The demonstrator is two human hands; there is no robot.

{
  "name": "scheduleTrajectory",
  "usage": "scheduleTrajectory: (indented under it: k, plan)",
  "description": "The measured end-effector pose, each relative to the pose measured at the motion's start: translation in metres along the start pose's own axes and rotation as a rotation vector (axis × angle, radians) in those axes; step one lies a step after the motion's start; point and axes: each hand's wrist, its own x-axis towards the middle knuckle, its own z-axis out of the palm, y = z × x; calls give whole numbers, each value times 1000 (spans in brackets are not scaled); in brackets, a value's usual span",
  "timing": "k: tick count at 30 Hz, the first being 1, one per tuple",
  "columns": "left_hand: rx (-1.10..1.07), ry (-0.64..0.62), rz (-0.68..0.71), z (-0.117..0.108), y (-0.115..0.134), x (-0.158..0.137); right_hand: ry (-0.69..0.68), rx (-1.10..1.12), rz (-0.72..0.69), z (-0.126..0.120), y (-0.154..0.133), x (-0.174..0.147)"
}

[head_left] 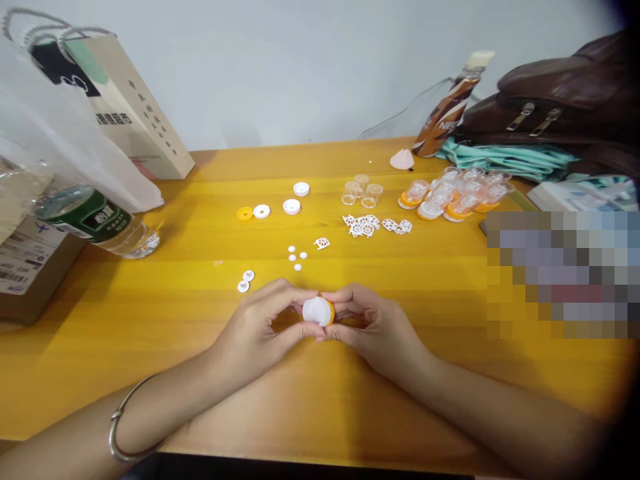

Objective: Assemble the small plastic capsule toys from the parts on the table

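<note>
Between the fingertips of both hands is a small round plastic piece (317,311), white on the left with an orange rim on the right. My left hand (270,313) pinches its white side, and my right hand (367,317) grips the orange side. Past my hands lie several small white discs (293,257) and a white spoked part (322,244). Two white round caps (243,286) rest left of them. Farther back are white rings (292,207), an orange ring (245,213), clear cups (371,196) and a pile of white spoked parts (361,225).
Several clear-topped pieces with orange and white bases (457,205) are grouped at the right. A water bottle (100,220), a cardboard box (35,267) and a paper bag (130,107) stand left. A drink bottle (450,110) and brown bag (560,100) are at the back right.
</note>
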Motion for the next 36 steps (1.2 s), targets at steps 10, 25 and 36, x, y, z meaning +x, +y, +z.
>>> scheduleTrajectory:
  k: [10,25,36]
  plan:
    - [8,20,53,6,-3,-4,21,-121,9,0,-2,-4]
    - [-66,-64,120,2,-8,-3,-37,9,120,2,-5,-4]
    - [147,-45,235,-5,-7,0,-203,352,194,-6,-8,12]
